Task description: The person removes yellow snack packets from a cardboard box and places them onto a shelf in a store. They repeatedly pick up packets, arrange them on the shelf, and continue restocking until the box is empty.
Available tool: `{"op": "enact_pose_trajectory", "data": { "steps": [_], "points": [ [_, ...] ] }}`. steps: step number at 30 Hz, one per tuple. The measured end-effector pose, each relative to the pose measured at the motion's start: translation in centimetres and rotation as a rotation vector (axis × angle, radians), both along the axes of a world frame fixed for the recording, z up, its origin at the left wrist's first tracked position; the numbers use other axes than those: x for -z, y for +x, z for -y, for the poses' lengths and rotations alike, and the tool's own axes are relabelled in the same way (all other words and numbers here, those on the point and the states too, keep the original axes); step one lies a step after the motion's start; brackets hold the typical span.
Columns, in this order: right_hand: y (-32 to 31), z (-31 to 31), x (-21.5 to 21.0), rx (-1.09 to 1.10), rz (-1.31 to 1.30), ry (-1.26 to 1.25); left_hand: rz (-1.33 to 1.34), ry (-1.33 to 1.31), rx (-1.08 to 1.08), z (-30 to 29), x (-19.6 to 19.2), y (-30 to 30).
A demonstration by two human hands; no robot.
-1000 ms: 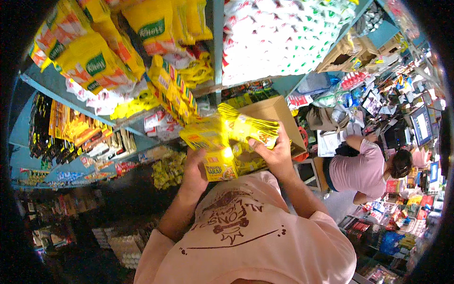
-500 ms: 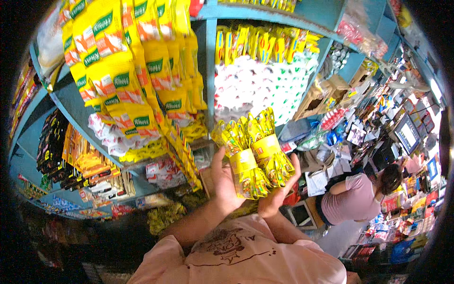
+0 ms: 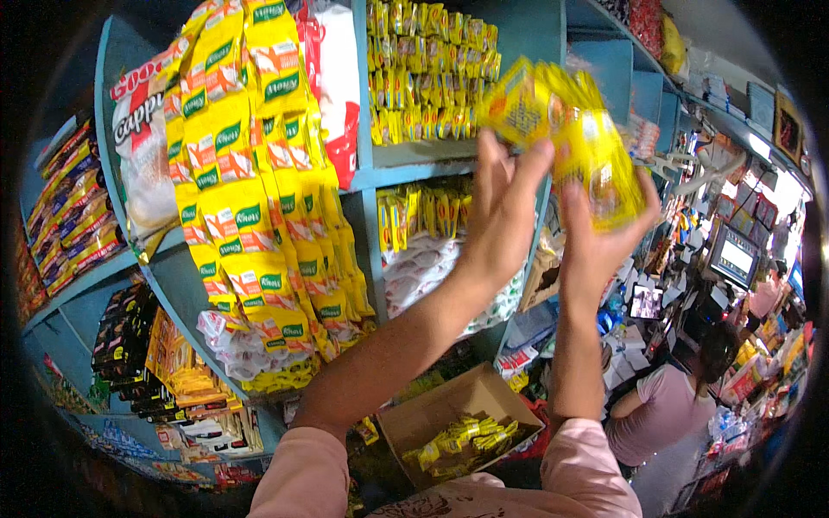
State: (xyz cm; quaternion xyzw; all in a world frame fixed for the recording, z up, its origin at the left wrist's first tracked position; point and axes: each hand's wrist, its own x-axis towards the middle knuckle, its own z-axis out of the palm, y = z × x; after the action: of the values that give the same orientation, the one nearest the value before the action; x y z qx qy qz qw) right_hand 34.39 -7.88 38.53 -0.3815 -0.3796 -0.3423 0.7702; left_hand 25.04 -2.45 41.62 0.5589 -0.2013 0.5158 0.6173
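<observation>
Both of my arms are raised in front of the blue shelf. Bundled yellow sachets (image 3: 596, 142), smeared by motion, are held up between the hands. My left hand (image 3: 509, 203) is closed on their left end, thumb on the near side. My right hand (image 3: 600, 250) grips them from below and the right, fingers curled round the far edge. Behind them, the upper shelf compartment (image 3: 432, 156) holds stacked rows of similar yellow sachets (image 3: 432, 82). Below my arms an open cardboard box (image 3: 401, 425) contains more loose yellow sachets (image 3: 466, 442).
Long strips of yellow seasoning sachets (image 3: 246, 216) hang at the left, beside a large white bag (image 3: 147, 147). White packets (image 3: 423, 272) fill the compartment under the upper shelf. At the right a person in a pink shirt (image 3: 665, 414) is near a cluttered desk with a monitor (image 3: 734, 255).
My hands have lifted the yellow sachet bundles up and to the right, from chest height to the upper shelf. The view has tilted up, and the cardboard box now shows below.
</observation>
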Motion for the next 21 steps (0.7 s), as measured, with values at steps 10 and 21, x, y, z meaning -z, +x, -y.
{"op": "enact_pose_trajectory", "data": {
  "steps": [10, 21],
  "points": [
    [7.9, -15.5, -25.9, 0.354, -0.188, -0.216, -0.779, 0.822, -1.503, -8.7, -0.7, -0.8],
    [6.4, -28.7, -32.1, 0.377, 0.006, -0.553, -0.582, 1.196, -1.686, -10.5, 1.1, -1.8]
  ]
}}
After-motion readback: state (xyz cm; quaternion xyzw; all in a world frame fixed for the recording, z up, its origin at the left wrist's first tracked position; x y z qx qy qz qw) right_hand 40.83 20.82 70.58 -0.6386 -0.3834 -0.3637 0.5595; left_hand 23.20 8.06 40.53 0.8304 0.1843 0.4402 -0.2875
